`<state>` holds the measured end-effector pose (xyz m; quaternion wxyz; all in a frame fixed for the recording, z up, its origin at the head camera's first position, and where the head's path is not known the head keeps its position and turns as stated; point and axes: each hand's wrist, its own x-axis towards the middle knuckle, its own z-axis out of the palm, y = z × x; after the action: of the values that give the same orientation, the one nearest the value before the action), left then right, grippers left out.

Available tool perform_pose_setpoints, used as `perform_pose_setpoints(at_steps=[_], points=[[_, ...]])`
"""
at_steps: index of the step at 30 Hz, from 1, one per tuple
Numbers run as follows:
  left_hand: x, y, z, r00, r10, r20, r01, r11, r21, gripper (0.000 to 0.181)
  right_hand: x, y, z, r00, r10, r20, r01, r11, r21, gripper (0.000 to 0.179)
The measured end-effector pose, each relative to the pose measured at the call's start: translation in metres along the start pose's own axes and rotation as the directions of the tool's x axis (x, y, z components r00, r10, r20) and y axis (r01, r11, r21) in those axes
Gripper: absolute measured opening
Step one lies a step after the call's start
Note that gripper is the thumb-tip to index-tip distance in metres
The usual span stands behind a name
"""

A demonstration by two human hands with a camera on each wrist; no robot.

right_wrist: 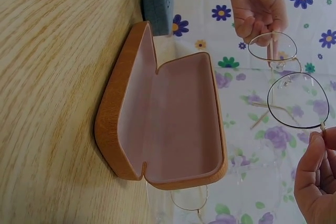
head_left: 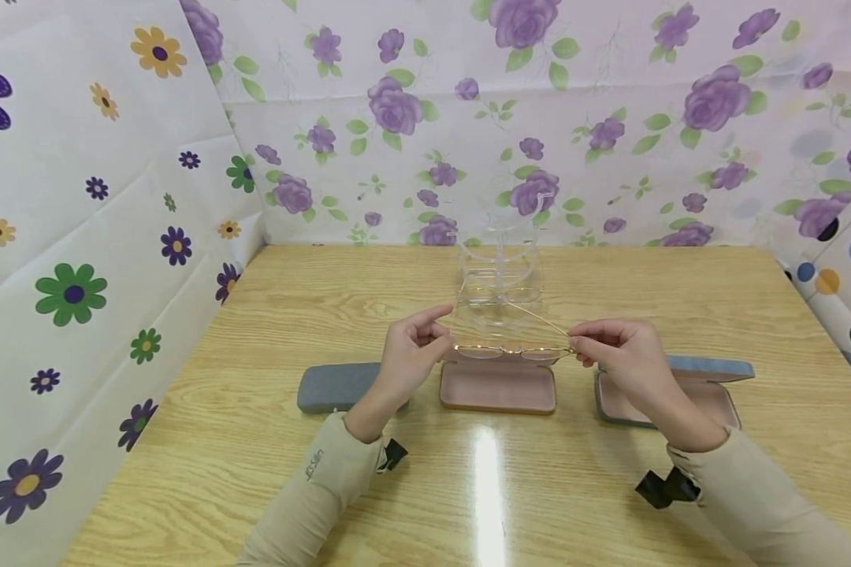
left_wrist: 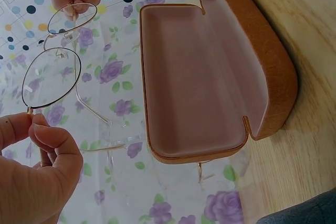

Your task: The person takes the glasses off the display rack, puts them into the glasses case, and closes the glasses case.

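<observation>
A pair of thin gold-rimmed eyeglasses (head_left: 512, 351) is held up level by both hands, its temples unfolded and pointing away. My left hand (head_left: 414, 350) pinches the left hinge end between thumb and finger; the left wrist view shows this left hand (left_wrist: 47, 166) close up. At the other hinge end, my right hand (head_left: 620, 354) pinches the frame, as the right hand (right_wrist: 317, 177) in the right wrist view also shows. Just below the lenses stands an open brown glasses case (head_left: 498, 409) with a bare pink lining, its raised lid partly behind the eyeglasses.
A clear display stand (head_left: 499, 272) behind the case carries another thin-framed pair of glasses. To the left lies a closed grey-blue case (head_left: 336, 386), partly covered by the left wrist. An open blue case (head_left: 711, 368) sits under the right forearm. Flowered cloth (head_left: 397, 157) hangs behind the table.
</observation>
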<state>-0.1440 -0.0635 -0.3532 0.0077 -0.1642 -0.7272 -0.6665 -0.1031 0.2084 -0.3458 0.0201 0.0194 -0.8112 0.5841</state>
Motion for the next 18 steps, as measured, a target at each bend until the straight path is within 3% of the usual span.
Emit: perform_pose_setpoints(at_steps=[18], points=[[0.0008, 0.0035, 0.0003, 1.000, -0.032, 0.000, 0.032, 0.999, -0.007, 0.041, -0.0004, 0.0009, -0.0001, 0.998, -0.044, 0.039, 0.046, 0.998, -0.049, 0.022]])
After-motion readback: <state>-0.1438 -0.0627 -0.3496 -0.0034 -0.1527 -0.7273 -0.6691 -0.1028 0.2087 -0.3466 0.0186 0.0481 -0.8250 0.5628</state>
